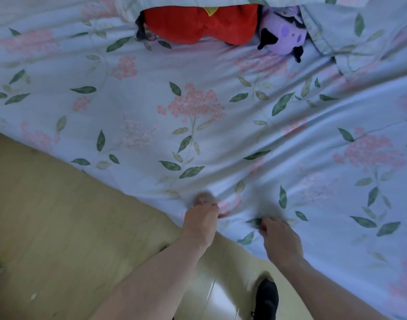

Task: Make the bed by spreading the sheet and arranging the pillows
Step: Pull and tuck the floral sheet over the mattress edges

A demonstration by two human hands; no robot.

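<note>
The floor (47,215), pale yellowish wood-look, fills the lower left corner up to the slanting edge of the bed. Across nearly everything else lies the sheet (198,125), light blue with pink flower clusters and green leaves, spread over the bed and draping over its near edge.

At that near edge the left hand (201,221) reaches in from the bottom, its bare forearm crossing the floor. Its fingers (209,205) are curled tight, bunching a fold of the sheet just at the edge; the fingertips are blurred. Just beside it, the right hand (281,241) rests on the sheet, its fingers (266,224) bent and pinching the cloth near a green leaf. Creases fan out from both grips toward the upper right.

Below the right forearm, a black shoe (266,299) stands on the floor close to the bed.

At the top, under the lifted edge of a matching floral cover (350,35), a red plush item (198,24) lies on the sheet. Touching its right side sits a purple plush toy (284,36) with black parts, partly hidden by the cover's fold on the right.
</note>
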